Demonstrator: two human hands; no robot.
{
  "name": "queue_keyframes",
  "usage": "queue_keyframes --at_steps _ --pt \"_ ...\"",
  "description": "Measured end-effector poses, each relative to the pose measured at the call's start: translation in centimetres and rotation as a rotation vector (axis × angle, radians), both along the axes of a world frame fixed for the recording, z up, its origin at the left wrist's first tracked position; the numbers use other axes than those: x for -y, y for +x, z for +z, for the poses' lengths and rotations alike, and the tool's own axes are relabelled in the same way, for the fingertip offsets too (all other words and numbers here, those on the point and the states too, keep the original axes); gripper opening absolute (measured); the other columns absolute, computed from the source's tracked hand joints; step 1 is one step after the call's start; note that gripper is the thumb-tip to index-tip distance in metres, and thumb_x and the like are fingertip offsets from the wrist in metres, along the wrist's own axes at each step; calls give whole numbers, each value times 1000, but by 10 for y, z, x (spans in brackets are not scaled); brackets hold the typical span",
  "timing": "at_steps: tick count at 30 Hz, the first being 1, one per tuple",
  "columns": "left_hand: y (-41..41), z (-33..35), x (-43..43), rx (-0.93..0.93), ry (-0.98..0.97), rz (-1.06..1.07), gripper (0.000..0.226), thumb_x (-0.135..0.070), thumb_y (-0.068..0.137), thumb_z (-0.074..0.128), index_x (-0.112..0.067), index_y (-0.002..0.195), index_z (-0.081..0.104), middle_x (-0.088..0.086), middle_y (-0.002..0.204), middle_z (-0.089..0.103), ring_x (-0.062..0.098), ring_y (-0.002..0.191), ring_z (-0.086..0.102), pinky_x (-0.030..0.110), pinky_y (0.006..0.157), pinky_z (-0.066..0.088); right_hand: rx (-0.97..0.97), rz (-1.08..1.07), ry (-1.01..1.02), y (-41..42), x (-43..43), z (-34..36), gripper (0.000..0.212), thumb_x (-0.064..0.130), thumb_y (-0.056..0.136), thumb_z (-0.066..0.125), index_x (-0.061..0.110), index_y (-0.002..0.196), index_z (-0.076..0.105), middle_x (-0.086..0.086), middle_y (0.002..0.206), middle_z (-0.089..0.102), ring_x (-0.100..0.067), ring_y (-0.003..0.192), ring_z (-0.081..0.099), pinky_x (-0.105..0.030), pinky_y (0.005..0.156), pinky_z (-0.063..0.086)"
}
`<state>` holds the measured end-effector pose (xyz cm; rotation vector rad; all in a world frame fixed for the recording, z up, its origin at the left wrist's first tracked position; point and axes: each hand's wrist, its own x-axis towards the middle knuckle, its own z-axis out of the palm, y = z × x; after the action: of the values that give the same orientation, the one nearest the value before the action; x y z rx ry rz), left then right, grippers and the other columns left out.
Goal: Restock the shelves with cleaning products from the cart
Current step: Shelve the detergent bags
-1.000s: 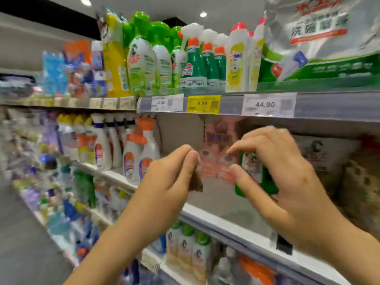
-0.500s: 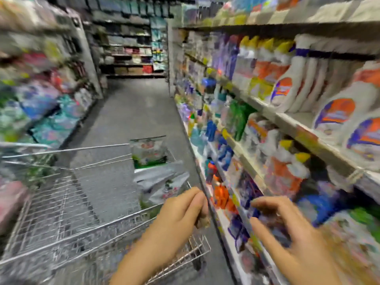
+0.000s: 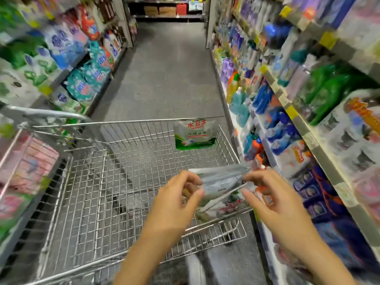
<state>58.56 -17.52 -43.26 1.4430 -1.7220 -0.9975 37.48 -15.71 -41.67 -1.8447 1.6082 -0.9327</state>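
The cart (image 3: 86, 182) stood before me in the aisle, shelves (image 3: 308, 124) on either side. One pouch (image 3: 194, 133) stood upright in its far right corner; another pouch (image 3: 222, 182) lay in its near right, between my hands.

The wire cart (image 3: 86, 182) holds two pouches: one upright (image 3: 194, 133); one nearer, flat (image 3: 222, 182).

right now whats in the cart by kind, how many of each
Upright white and green pouch at the far end: 1
Pouches lying flat at the near right corner, under both hands: 2, as far as the blur allows
Total: 3

The left hand and right hand are reaching for the flat ones in the wire cart.
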Motion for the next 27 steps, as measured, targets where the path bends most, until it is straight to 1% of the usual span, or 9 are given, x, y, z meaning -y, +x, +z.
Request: queue_keyframes --at_steps 5,7,9,12,15,19,22,25,27 --pt "-14 -37 46 179 80 62 61 -29 78 74 -62 103 30 -29 115 32 -13 98 42 7 84 34 -445 108 20 -6 72 -22 45 33 84 70 33 125 52 15 127 45 -8 121 34 -29 102 30" --pt "-17 -52 63 217 97 62 66 -28 76 76 -61 112 30 -27 119 28 -17 97 40 -2 74 29 -623 197 91 -9 99 -34 52 42 87 65 36 134 43 14 139 36 -9 129 25 -31 106 23" --pt "-18 -62 80 299 119 49 60 -29 77 75 -51 120 39 -25 123 30 -11 103 38 1 79 29 -694 304 150 -9 122 -45 46 46 89 60 38 130 43 16 135 36 -9 127 30 -30 102 24" --pt "-21 -72 101 412 185 7 40 -33 81 71 -43 114 51 -22 120 36 3 117 39 20 95 37 -667 471 245 -9 149 -59 31 50 91 55 35 118 52 16 120 43 -9 118 39 -27 98 29" --pt "-23 -74 116 393 364 -85 38 -49 78 69 -42 112 54 -20 124 41 3 117 42 25 102 37 -520 611 411 -16 172 -67 43 65 85 44 33 110 57 17 110 49 -5 108 43 -24 95 34" --pt "-23 -70 134 219 519 -77 39 -65 74 55 -44 107 53 -20 116 46 -4 106 47 15 94 40 -392 744 530 -29 201 -69 27 54 91 50 32 99 64 16 98 54 0 97 48 -25 91 39" --pt "-26 -72 144 233 530 -7 38 -68 74 50 -47 105 53 -24 117 48 -2 109 48 24 97 42 -365 845 637 -31 220 -70 21 45 95 50 33 104 64 18 99 55 2 95 50 -27 89 44" --pt "-29 -77 149 257 575 -3 53 -81 59 38 -51 101 52 -26 116 48 -2 108 48 28 97 43 -235 879 791 -27 230 -69 27 52 94 47 33 105 63 15 100 58 -2 93 54 -31 87 46" --pt "-31 -83 151 340 537 5 57 -81 58 33 -47 98 54 -26 112 49 -3 104 48 26 92 43 -232 851 794 -27 233 -71 36 63 87 46 37 108 59 20 103 57 1 95 53 -25 87 45"
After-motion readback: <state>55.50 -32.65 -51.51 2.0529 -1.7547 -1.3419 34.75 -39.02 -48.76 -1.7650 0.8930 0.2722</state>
